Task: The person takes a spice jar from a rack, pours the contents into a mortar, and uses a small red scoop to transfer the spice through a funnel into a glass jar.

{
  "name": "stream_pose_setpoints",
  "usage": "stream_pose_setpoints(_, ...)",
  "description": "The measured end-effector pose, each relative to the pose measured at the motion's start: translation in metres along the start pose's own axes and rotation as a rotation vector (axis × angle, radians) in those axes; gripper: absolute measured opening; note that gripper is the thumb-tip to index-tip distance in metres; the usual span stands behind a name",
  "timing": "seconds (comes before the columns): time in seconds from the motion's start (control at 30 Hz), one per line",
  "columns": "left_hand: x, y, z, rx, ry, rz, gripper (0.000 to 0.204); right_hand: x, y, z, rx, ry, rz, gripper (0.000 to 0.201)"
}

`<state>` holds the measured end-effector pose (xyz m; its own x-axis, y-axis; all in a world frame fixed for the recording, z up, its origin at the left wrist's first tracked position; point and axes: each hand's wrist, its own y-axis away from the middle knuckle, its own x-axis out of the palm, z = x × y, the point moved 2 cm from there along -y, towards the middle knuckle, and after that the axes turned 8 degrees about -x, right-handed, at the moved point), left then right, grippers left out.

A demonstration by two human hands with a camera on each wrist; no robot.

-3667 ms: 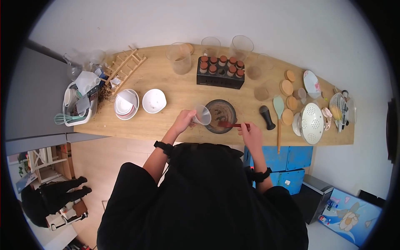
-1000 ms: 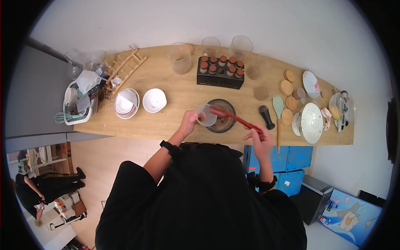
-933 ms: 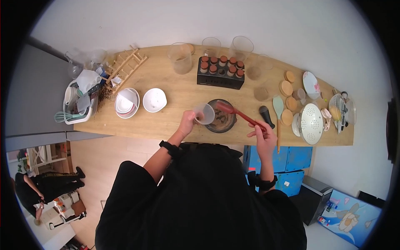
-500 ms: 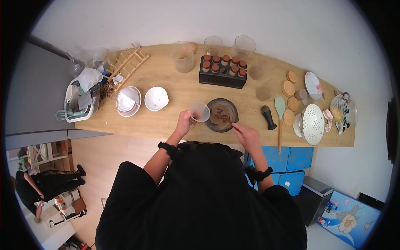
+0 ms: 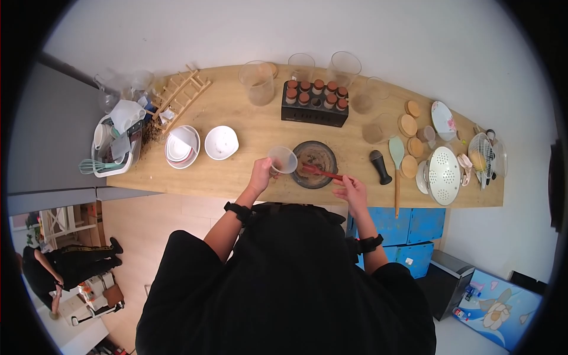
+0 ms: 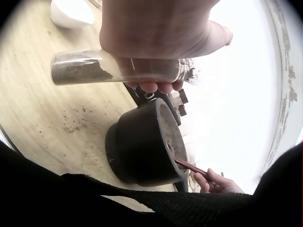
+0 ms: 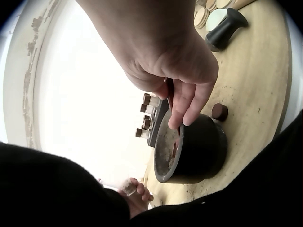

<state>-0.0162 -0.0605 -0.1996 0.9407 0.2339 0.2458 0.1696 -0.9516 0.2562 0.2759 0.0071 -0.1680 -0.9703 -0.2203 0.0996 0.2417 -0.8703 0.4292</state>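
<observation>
Wooden counter (image 5: 248, 171) runs along a white wall, crowded with kitchenware. At its near edge the person's right hand (image 5: 350, 188) pinches a red spoon (image 5: 319, 172), its tip inside the black mortar (image 5: 315, 164). Just left of it the left hand (image 5: 260, 173) is curled round a clear jar (image 6: 113, 72) holding brown powder, tilted on its side. Farther back stands a black spice rack (image 5: 313, 102), with a black pestle (image 5: 379, 166) to the mortar's right.

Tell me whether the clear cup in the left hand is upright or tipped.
Tipped: the clear cup lies sideways in the left hand, brown powder heaped at its bottom end.
</observation>
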Motion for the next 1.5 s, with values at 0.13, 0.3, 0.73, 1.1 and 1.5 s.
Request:
stream_pose_setpoints(0.13,-0.004,-0.001,0.003,0.014,-0.151,-0.027,0.063,-0.007,0.006,0.008,0.031,-0.133,0.010,0.032)
stream_pose_setpoints(0.3,0.000,0.000,-0.004,0.030,-0.352,-0.048,0.062,-0.009,0.022,0.042,-0.111,-0.118,-0.004,0.029)
stream_pose_setpoints(0.73,0.016,-0.007,-0.008,0.130,-0.151,0.050,0.065,0.027,0.067,0.119,-0.681,0.478,-0.017,0.018)
stream_pose_setpoints(1.1,0.009,-0.002,-0.008,0.060,-0.018,0.003,0.063,0.022,-0.007,0.031,-0.207,0.441,-0.039,0.026)
stream_pose_setpoints(1.5,-0.001,0.000,-0.004,0.041,-0.143,-0.047,0.065,-0.001,-0.006,0.011,-0.034,-0.056,-0.008,0.031)
